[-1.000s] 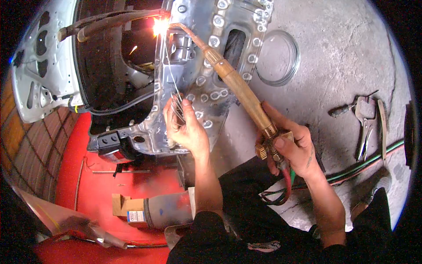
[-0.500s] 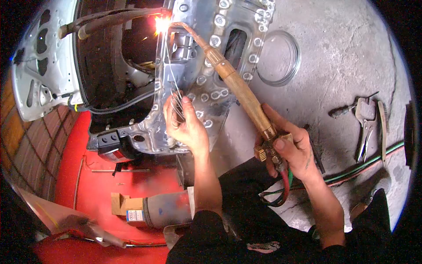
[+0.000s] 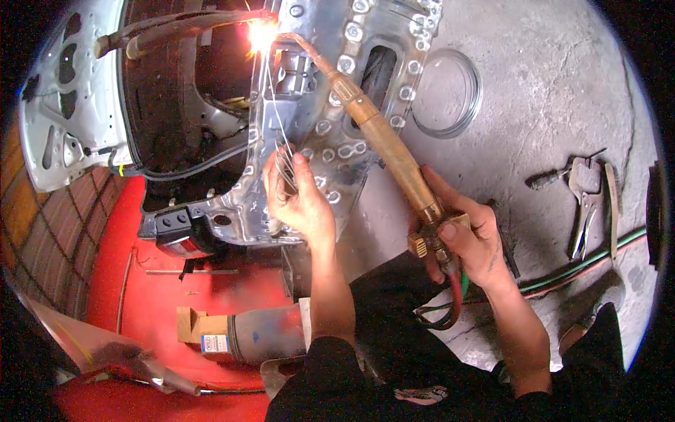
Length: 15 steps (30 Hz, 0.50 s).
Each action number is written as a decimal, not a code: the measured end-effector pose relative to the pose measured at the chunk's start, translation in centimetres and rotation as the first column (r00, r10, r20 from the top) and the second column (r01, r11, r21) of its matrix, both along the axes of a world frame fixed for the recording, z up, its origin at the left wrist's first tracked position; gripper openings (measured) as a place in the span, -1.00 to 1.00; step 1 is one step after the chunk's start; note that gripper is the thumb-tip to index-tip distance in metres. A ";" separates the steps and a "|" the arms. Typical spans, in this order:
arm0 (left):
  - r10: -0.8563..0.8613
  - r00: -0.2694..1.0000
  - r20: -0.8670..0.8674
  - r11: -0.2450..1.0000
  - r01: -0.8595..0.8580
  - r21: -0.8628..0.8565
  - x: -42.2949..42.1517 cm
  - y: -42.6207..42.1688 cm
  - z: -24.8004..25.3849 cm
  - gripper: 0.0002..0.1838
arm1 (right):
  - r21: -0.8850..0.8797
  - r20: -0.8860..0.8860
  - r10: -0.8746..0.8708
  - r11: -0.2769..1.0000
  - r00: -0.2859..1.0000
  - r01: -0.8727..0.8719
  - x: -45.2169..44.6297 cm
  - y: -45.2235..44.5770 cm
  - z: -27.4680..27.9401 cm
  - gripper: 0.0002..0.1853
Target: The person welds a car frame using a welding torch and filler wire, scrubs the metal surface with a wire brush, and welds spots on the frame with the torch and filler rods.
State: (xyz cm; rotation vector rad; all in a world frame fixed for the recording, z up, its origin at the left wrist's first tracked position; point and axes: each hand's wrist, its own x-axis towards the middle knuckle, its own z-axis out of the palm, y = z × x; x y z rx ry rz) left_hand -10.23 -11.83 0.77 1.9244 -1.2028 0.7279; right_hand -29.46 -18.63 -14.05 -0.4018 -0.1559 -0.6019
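Note:
My right hand (image 3: 464, 243) is closed around the valve end of a brass gas welding torch (image 3: 387, 144), whose bent tip points up and left. A bright flame (image 3: 263, 35) glows at that tip, against the edge of a bare metal car body panel (image 3: 302, 126). Between the thumb and fingers of my left hand (image 3: 302, 197) is a coil of thin welding wire (image 3: 285, 169). Its straight end rises into the glow, where the glare hides the contact point.
On the concrete floor lie a wire coil (image 3: 446, 130), locking pliers (image 3: 585, 204) and green and red hoses (image 3: 562, 276). A white car door frame (image 3: 42, 141) stands at left. Below, a cardboard box (image 3: 211, 325) and a grey cylinder (image 3: 271, 330) rest on a red surface (image 3: 155, 295).
The flame's glow has grown slightly larger and brighter. Both hands keep nearly the same places, with the torch tip and wire still at the panel edge.

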 end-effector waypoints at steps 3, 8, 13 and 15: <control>0.002 0.994 0.113 1.000 -0.002 -0.002 0.9 0.0 0.0 -0.81 | -0.012 -0.020 -0.030 0.999 0.999 0.030 0.3 0.2 -0.5 -0.15; -0.023 0.997 0.068 0.999 0.025 -0.032 0.8 0.0 -0.2 -0.80 | -0.036 -0.019 -0.011 0.999 1.000 0.010 -0.1 -0.4 -0.4 -0.15; -0.035 0.999 0.033 0.998 0.036 -0.042 0.5 -0.1 -0.1 -0.79 | -0.003 -0.061 -0.014 1.000 0.998 0.014 -0.7 -0.7 -0.2 -0.37; -0.049 0.999 0.008 0.997 0.049 -0.054 0.3 -0.2 -0.2 -0.79 | -0.024 -0.075 -0.085 0.996 0.994 0.083 -0.2 -0.3 -0.6 -0.36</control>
